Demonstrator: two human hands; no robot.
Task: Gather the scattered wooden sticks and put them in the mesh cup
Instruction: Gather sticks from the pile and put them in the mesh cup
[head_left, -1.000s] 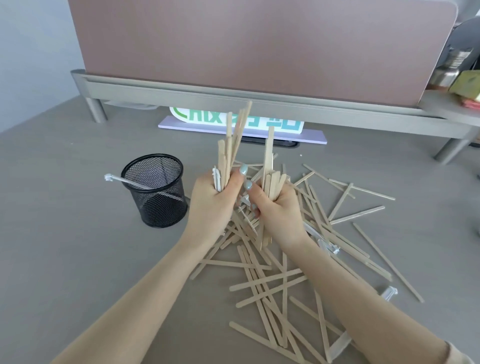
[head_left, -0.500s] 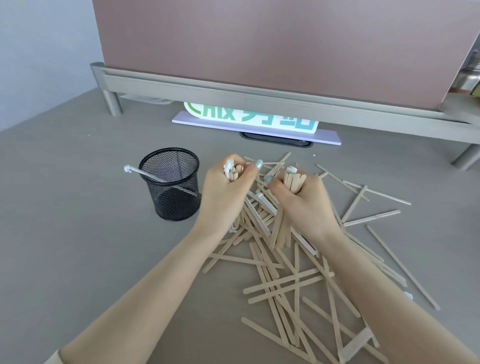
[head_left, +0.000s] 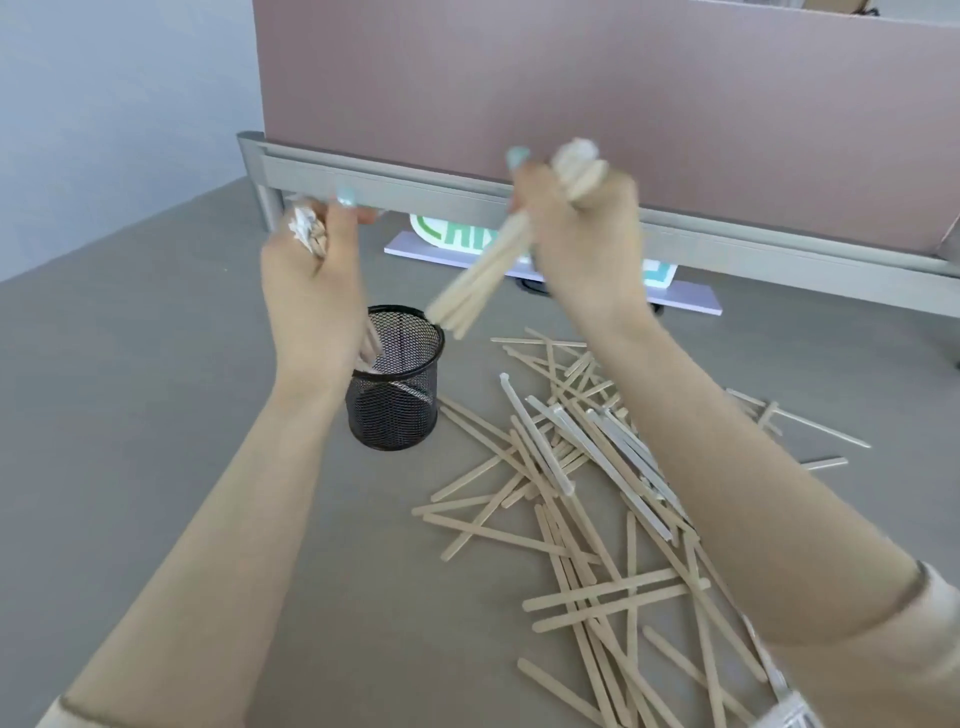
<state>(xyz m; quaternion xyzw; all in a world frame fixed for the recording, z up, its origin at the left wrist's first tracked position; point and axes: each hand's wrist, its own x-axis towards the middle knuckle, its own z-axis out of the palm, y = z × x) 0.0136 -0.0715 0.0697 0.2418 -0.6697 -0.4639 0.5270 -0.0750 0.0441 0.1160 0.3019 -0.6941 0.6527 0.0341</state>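
A black mesh cup (head_left: 400, 410) stands on the grey table. My left hand (head_left: 311, 291) grips a bundle of wooden sticks directly above the cup, with their lower ends reaching down into its mouth. My right hand (head_left: 576, 234) is raised to the right of the cup and grips another bundle of sticks (head_left: 478, 280), which slants down-left so its tips hang just over the cup's right rim. A heap of scattered wooden sticks (head_left: 582, 499), some in white wrappers, lies on the table to the right of the cup, partly hidden under my right forearm.
A pink partition panel (head_left: 571, 104) on a grey metal rail (head_left: 415, 192) closes off the back of the table. A white sign with green letters (head_left: 452, 239) stands under the rail behind the cup. Bare grey table (head_left: 156, 389) lies left of the cup.
Both hands have lifted their bundles of sticks off the pile and moved them left and up, over the mesh cup. The left bundle now dips into the cup.
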